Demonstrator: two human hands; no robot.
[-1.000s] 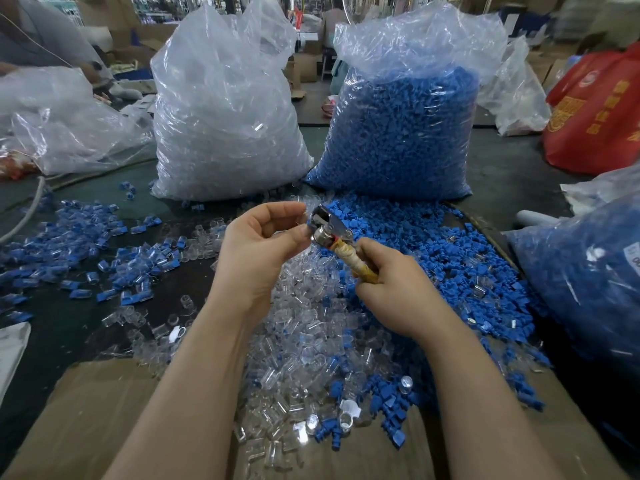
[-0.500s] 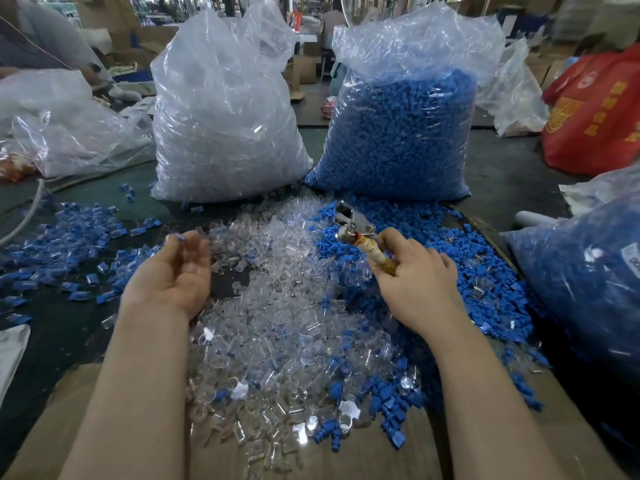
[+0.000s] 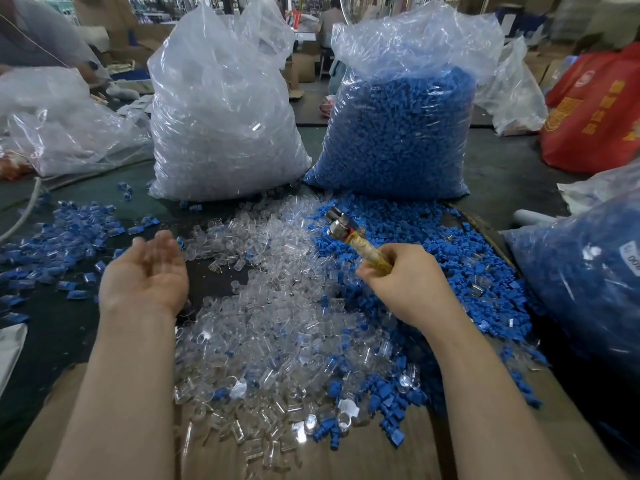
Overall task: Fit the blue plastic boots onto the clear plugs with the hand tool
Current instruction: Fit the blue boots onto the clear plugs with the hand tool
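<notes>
Hands first: the left hand hangs palm-up with its fingers loosely spread, holding nothing, just above the dark table left of centre. The right hand is curled round the yellowish handle of the hand tool, whose metal head points up and away over the seam where the two loose heaps meet. The hands are well apart from each other.

Between and below them lies the heap of clear plugs, running from the middle of the table down to the near edge, where it spills onto a sheet of brown cardboard. Just right of it, under and beyond the right hand, spreads the heap of blue boots, with a few blue pieces mixed among the clear ones near the cardboard. A scatter of fitted blue-and-clear pieces lies toward the left edge.

At the far side of the table stand two tall plastic sacks, touching the heaps: the sack of clear parts on the left and the sack of blue parts on the right. Another bag of blue parts sits at the right edge, and a red bag stands at the far right corner. A slack clear bag lies at the far left.
</notes>
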